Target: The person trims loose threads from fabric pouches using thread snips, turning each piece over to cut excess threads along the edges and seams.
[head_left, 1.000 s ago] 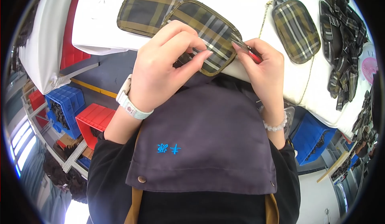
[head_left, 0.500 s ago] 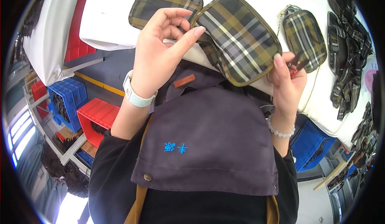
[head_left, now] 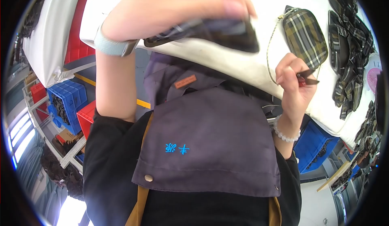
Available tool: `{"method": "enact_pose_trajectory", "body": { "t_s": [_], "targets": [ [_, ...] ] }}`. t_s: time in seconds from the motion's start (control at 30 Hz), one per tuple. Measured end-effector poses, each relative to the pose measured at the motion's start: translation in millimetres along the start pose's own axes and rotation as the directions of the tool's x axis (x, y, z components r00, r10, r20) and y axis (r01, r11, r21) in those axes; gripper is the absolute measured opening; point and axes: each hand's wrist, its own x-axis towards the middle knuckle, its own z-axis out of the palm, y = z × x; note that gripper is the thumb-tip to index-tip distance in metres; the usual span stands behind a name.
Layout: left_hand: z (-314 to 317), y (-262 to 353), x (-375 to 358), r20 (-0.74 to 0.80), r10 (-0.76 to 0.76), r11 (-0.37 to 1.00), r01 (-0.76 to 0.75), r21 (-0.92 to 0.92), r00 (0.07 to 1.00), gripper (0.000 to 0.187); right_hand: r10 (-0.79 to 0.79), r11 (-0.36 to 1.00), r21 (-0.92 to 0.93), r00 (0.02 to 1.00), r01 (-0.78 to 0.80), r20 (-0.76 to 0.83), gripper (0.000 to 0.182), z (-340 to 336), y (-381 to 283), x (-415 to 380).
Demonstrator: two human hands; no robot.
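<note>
My left hand [head_left: 182, 9], with a watch on a pale band, is at the top, blurred by motion. It is closed over a plaid pouch [head_left: 227, 33], which looks tilted and partly hidden beneath the hand. My right hand [head_left: 296, 74], wearing a beaded bracelet, is curled around small red-handled thread snips [head_left: 308, 79]. Their dark blades point right. Just beyond this hand, a second plaid pouch [head_left: 306, 35] with a chain strap [head_left: 268, 60] lies on the white-covered table [head_left: 259, 70].
A heap of plaid pieces [head_left: 350, 64] covers the table's right side. Blue crates [head_left: 67, 100] [head_left: 314, 147] stand below at left and right, beside a red crate [head_left: 86, 118] at left. A dark apron [head_left: 210, 145] hangs in front of me.
My left hand has moved up and nearer the camera, taking the pouch leftward. My right hand has let go of the pouch and drawn slightly down, with the snips now plainly visible.
</note>
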Motion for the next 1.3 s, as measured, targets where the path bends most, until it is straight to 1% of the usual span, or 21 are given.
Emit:
{"method": "enact_pose_trajectory", "body": {
  "t_s": [0.07, 0.13, 0.27, 0.33, 0.4, 0.43, 0.47, 0.53, 0.6, 0.67, 0.8, 0.87, 0.93, 1.0, 1.03, 1.07, 1.1, 1.2, 1.23, 1.27, 1.3],
  "targets": [
    [5.3, 3.9, 24.5, 0.183, 0.092, 0.986, -0.115, 0.124, 0.979, 0.027, 0.013, 0.998, -0.057, 1.000, -0.014, -0.019, 0.020, 8.9, 4.5, 2.7],
    [9.7, -6.0, 46.5, 0.127, 0.147, 0.863, -0.190, 0.467, 0.981, 0.039, 0.166, 0.965, -0.194, 0.984, -0.176, -0.066, 0.014, 20.6, 5.5, 5.4],
    [9.1, -12.7, 45.9, 0.128, 0.126, 0.894, -0.169, 0.415, 0.984, 0.046, 0.234, 0.961, -0.104, 0.955, -0.255, -0.181, 0.015, 44.3, 13.1, 20.5],
    [9.7, -14.1, 38.8, 0.114, 0.084, 0.918, -0.121, 0.378, 0.990, 0.048, 0.150, 0.964, -0.189, 0.969, -0.188, -0.198, 0.012, 42.2, 26.0, 26.9],
    [11.3, -20.2, 30.2, -0.048, 0.142, 0.867, -0.101, 0.489, 0.989, 0.052, 0.184, 0.951, -0.229, 0.976, -0.207, -0.119, 0.010, 40.6, 29.5, 30.6],
    [13.8, -9.5, 24.5, -0.118, -0.007, 0.874, 0.063, 0.482, 0.993, 0.047, 0.184, 0.952, -0.227, 0.976, -0.207, -0.115, 0.010, 38.4, 29.5, 31.6],
    [12.2, -20.7, 20.5, -0.120, -0.009, 0.874, 0.066, 0.482, 0.993, 0.047, 0.192, 0.936, -0.287, 0.979, -0.204, -0.070, 0.010, 35.0, 28.6, 32.3],
    [6.5, -48.1, 8.3, -0.152, 0.368, 0.653, -0.139, 0.745, 0.917, 0.031, 0.199, 0.917, -0.347, 0.980, -0.196, -0.028, 0.009, 33.0, 24.3, 34.8],
    [8.5, -48.9, -4.1, -0.174, 0.337, 0.668, -0.105, 0.737, 0.925, 0.036, 0.282, 0.881, -0.381, 0.958, -0.280, -0.054, 0.014, 34.1, 19.2, 37.1],
    [12.7, -56.2, -8.8, -0.266, 0.225, 0.693, 0.038, 0.720, 0.937, 0.024, 0.216, 0.921, -0.318, 0.975, -0.223, -0.059, 0.018, 39.1, 27.8, 39.5],
    [17.7, -77.4, -7.8, -0.328, 0.251, 0.793, 0.001, 0.610, 0.911, 0.017, 0.135, 0.958, -0.244, 0.988, -0.150, -0.079, 0.030, 49.2, 32.8, 41.5],
    [21.1, -73.7, -8.6, -0.366, 0.116, 0.928, 0.031, 0.371, 0.923, 0.014, 0.159, 0.940, -0.297, 0.985, -0.170, -0.063, 0.032, 48.2, 24.0, 39.5],
    [18.8, -77.6, -3.5, -0.375, 0.110, 0.962, -0.003, 0.274, 0.920, 0.015, 0.184, 0.918, -0.348, 0.982, -0.188, -0.046, 0.034, 46.2, 20.8, 35.3],
    [21.6, -77.9, 1.1, -0.385, 0.101, 0.984, -0.036, 0.173, 0.917, 0.016, 0.257, 0.946, -0.214, 0.966, -0.243, 0.040, 0.037, 43.3, 24.6, 29.7],
    [26.5, -75.7, 5.8, -0.433, 0.238, 0.880, -0.005, 0.475, 0.869, 0.016, 0.259, 0.946, -0.214, 0.965, -0.245, 0.040, 0.037, 43.7, 24.7, 28.9],
    [32.1, -74.0, 10.1, -0.428, 0.382, 0.688, 0.057, 0.723, 0.819, 0.016, 0.285, 0.924, -0.278, 0.958, -0.263, 0.040, 0.037, 44.1, 24.4, 27.4],
    [38.2, -72.1, 12.0, -0.426, 0.382, 0.691, 0.053, 0.721, 0.820, 0.016, 0.311, 0.897, -0.340, 0.950, -0.281, 0.037, 0.037, 44.2, 24.3, 26.1],
    [64.9, -59.8, 7.5, -0.347, 0.619, 0.503, -0.016, 0.864, 0.705, 0.019, 0.361, 0.851, -0.406, 0.932, -0.333, -0.006, 0.034, 44.9, 17.7, 32.0],
    [80.4, -61.3, 5.8, -0.385, 0.566, 0.650, -0.107, 0.752, 0.729, 0.020, 0.363, 0.850, -0.406, 0.932, -0.336, -0.011, 0.034, 45.2, 19.3, 32.1],
    [97.0, -57.3, 1.7, -0.436, 0.417, 0.802, -0.097, 0.590, 0.798, 0.024, 0.334, 0.854, -0.414, 0.942, -0.316, -0.030, 0.032, 45.7, 21.5, 31.7],
    [105.8, -60.8, 1.3, -0.433, 0.331, 0.865, -0.086, 0.494, 0.839, 0.027, 0.305, 0.857, -0.422, 0.951, -0.296, -0.048, 0.030, 45.8, 23.4, 30.9]
  ]
}}
